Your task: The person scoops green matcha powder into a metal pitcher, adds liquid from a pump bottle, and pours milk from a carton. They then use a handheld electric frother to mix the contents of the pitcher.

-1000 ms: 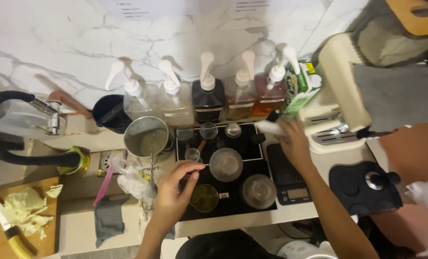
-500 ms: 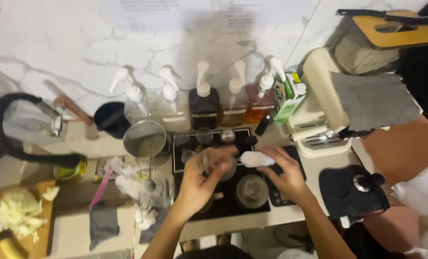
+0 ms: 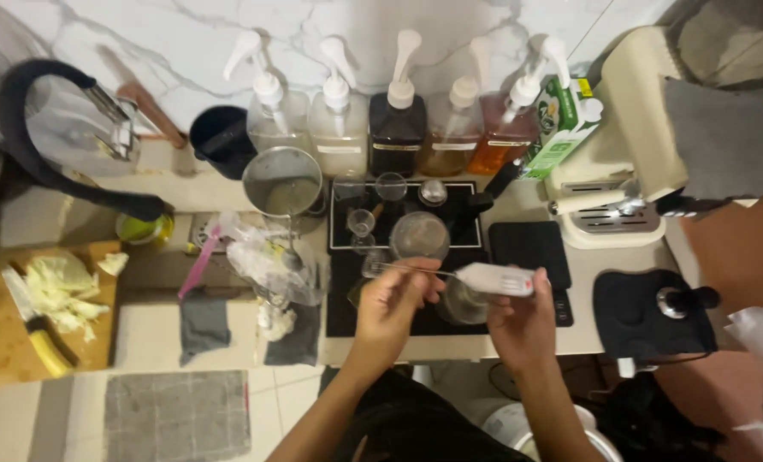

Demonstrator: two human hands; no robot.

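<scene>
My right hand [image 3: 523,321] grips the white frother [image 3: 494,279]; my left hand [image 3: 394,299] pinches its thin wire shaft over the black mat [image 3: 347,308].

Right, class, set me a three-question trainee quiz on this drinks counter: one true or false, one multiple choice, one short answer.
1. True or false: the right hand holds the white handheld milk frother.
2. How many clear pump-top syrup bottles stand along the marble wall? A three B five C eight
3. What lies on the wooden chopping board at far left, beside the yellow-handled knife?

Key: 1 true. 2 B. 3 chopped pale green cabbage. The left hand touches the frother's thin wire shaft.
</scene>
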